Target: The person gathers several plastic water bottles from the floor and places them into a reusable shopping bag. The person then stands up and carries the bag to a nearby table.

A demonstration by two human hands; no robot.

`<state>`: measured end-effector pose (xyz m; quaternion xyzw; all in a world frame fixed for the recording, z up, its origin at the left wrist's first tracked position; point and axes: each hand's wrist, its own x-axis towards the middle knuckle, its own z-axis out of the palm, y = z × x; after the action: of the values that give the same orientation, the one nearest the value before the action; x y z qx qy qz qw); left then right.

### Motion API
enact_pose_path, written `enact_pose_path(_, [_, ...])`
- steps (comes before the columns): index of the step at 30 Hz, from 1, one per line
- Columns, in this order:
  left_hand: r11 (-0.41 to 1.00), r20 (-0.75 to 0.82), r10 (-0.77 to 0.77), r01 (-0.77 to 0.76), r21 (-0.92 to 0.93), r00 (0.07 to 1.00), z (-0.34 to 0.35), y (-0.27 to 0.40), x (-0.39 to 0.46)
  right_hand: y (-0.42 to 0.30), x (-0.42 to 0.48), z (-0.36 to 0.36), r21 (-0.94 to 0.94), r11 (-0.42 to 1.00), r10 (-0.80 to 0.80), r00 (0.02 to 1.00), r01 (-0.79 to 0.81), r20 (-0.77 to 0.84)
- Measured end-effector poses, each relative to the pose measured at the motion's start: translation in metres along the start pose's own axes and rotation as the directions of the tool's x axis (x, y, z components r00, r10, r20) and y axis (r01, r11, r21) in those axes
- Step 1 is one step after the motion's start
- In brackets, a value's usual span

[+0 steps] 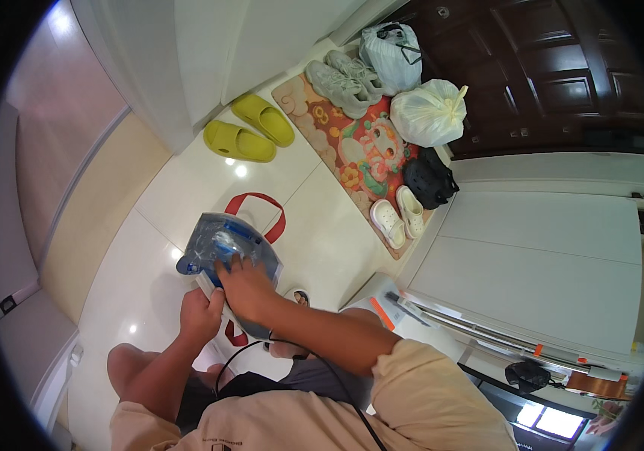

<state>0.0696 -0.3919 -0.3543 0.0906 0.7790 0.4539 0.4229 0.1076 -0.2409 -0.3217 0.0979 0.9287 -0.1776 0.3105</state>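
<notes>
A dark blue-grey bag [277,269] with red strap handles [277,217] stands in front of me, between my legs. Clear plastic-wrapped items with blue parts [225,239] show at its top, one with a round blue end [187,265] at the left. My left hand [201,313] pinches a pale edge [207,283] at the bag's near left side, thumb on top. Over the wrapped items, my right hand [247,286] lies palm down with fingers spread. Its fingertips touch the plastic; whether they grip anything is hidden.
Yellow-green slides [240,141] sit by the white cabinet. A patterned doormat [356,149] bears grey sneakers [347,84], white clogs [388,222], black clogs [429,177] and tied plastic bags [432,113] before the dark door [536,73]. At right stands a white box [375,293]. A black cable [322,361] crosses my lap.
</notes>
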Motion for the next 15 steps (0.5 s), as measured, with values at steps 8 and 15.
enact_pose_path(8, [0.972,-0.019,0.045,-0.039,0.233,0.999,-0.01,0.026,-0.003,-0.001,-0.05,-0.041,0.279,0.96,0.001,0.994,0.031,-0.113])
enact_pose_path(15, [0.837,-0.072,0.037,0.009,0.547,0.997,-0.015,0.038,-0.007,-0.004,-0.038,-0.027,0.234,0.969,-0.054,0.993,0.077,-0.105])
